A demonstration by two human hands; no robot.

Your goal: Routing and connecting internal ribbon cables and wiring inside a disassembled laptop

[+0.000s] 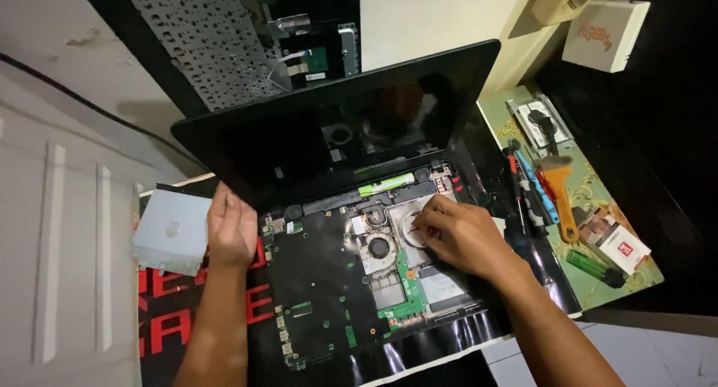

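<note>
An opened black laptop (318,290) lies before me, its dark screen (336,133) upright and its circuit board bare. My left hand (232,230) rests palm down on the base's left edge by the hinge, holding nothing. My right hand (464,237) sits over the board's middle, just right of the round fan (380,246). Its fingers are pinched on a small red-handled tool (432,232), which is mostly hidden under them. A green strip (385,184) runs along the hinge line.
A silver metal drive case (170,230) lies left of my left hand on a black mat with red letters (172,327). A removed keyboard (209,43) leans behind the screen. To the right lie screwdrivers (523,185), an orange brush (561,196), a green lighter (591,266) and a white box (606,32).
</note>
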